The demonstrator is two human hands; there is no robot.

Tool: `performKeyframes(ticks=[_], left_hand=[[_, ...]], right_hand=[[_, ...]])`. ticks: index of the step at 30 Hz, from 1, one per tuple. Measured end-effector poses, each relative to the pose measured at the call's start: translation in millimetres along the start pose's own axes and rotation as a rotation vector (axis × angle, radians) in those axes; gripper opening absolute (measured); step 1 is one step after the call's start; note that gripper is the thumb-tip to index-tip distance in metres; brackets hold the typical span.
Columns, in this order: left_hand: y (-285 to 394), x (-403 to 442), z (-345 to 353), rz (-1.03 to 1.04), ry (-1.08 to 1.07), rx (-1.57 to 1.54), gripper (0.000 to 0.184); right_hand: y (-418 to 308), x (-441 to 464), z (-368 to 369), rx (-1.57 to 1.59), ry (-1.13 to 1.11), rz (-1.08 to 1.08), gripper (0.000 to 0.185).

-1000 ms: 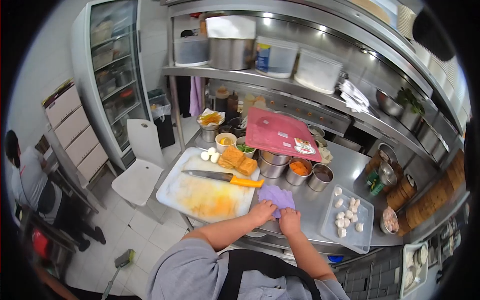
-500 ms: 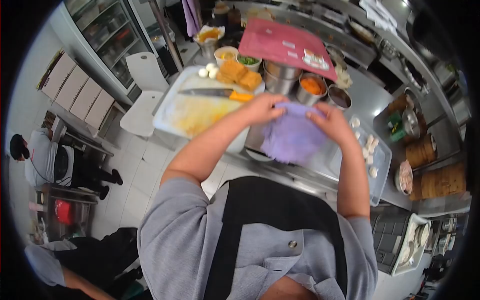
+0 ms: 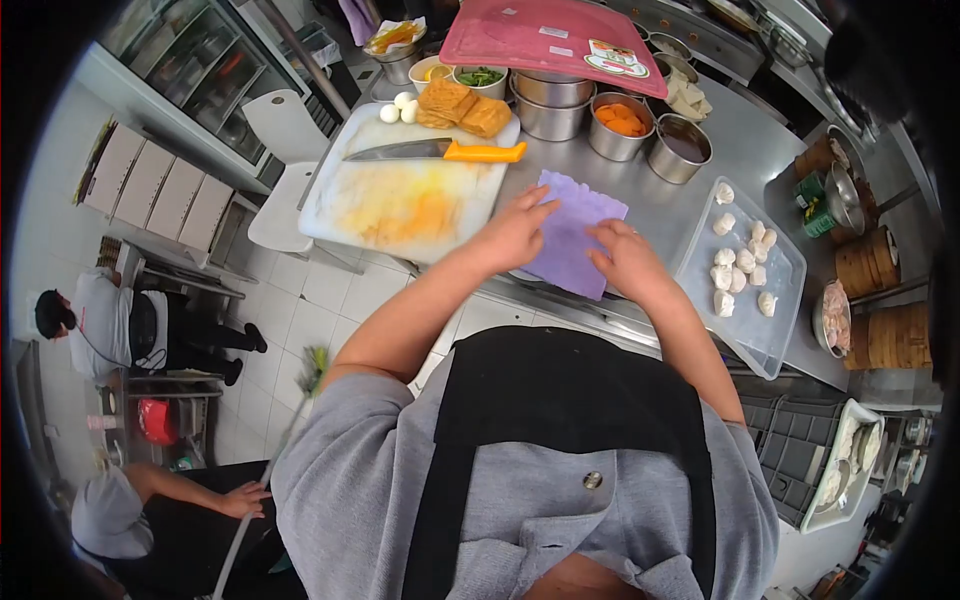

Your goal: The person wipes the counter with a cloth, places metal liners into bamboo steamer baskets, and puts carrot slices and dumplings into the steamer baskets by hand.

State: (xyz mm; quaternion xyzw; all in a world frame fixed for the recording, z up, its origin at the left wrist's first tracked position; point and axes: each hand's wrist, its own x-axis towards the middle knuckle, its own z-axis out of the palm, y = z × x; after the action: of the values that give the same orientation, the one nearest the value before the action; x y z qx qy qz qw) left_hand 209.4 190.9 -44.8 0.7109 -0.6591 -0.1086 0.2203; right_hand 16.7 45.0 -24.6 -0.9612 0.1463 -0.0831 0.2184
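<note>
A purple cloth (image 3: 578, 222) lies spread on the steel counter, its lower edge at the counter's front. My left hand (image 3: 515, 235) rests at the cloth's left side, fingers stretched out over it. On the right side, my right hand (image 3: 628, 262) touches the cloth with its fingers spread. Left of the hands is a white cutting board (image 3: 325, 205) with orange-yellow stains. On the board lie a knife (image 3: 420, 150) with an orange handle, blocks of fried tofu (image 3: 450, 102) and several white balls (image 3: 400, 106), perhaps eggs.
A plastic tray (image 3: 705, 285) of whitish pieces stands at right. Steel pots, including one with orange pieces (image 3: 620, 122), line the back under a red lid or board (image 3: 555, 35). Two other people are at left, one holding a long handle (image 3: 240, 530).
The purple cloth, held up and blurred before, now lies flat on the counter. Both my hands have gone from gripping its top edge to resting on its sides.
</note>
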Motion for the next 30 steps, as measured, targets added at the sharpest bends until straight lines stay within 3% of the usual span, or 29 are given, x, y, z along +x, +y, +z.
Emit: performKeyframes(ticks=[2, 3, 4, 5, 6, 15, 21, 23, 25, 27, 29, 30], left_hand=[[5, 20, 32, -0.011, 0.220, -0.290, 0.060], [6, 29, 48, -0.049, 0.163, -0.305, 0.060], [6, 31, 59, -0.019, 0.148, -0.311, 0.060], [7, 32, 68, -0.096, 0.095, -0.114, 0.060], [9, 34, 76, -0.162, 0.049, 0.086, 0.060], [-13, 66, 55, -0.354, -0.039, 0.165, 0.063], [-26, 71, 66, -0.393, -0.025, 0.294, 0.071], [-8, 68, 53, -0.408, -0.044, 0.285, 0.077], [-7, 69, 53, -0.437, -0.096, 0.297, 0.099], [10, 69, 41, -0.441, -0.139, 0.319, 0.102], [13, 59, 37, -0.470, -0.223, 0.361, 0.106], [11, 58, 39, -0.453, -0.208, 0.346, 0.107]], right_hand=[[9, 21, 27, 0.148, 0.086, 0.016, 0.045], [13, 29, 45, 0.294, 0.173, 0.025, 0.049], [18, 30, 72, 0.031, 0.162, 0.064, 0.052], [21, 27, 90, -0.236, 0.146, 0.116, 0.055], [20, 27, 89, -0.258, 0.079, 0.155, 0.056], [30, 83, 62, -0.381, -0.169, 0.186, 0.062], [18, 30, 47, -0.299, -0.073, 0.212, 0.060], [-1, -7, 25, -0.293, -0.167, 0.161, 0.059], [0, -47, 17, -0.137, -0.111, 0.039, 0.052], [27, -86, 31, 0.369, -0.064, -0.057, 0.043], [35, -135, 21, 0.772, -0.074, 0.239, 0.040], [39, -165, 23, 0.893, 0.025, 0.370, 0.039]])
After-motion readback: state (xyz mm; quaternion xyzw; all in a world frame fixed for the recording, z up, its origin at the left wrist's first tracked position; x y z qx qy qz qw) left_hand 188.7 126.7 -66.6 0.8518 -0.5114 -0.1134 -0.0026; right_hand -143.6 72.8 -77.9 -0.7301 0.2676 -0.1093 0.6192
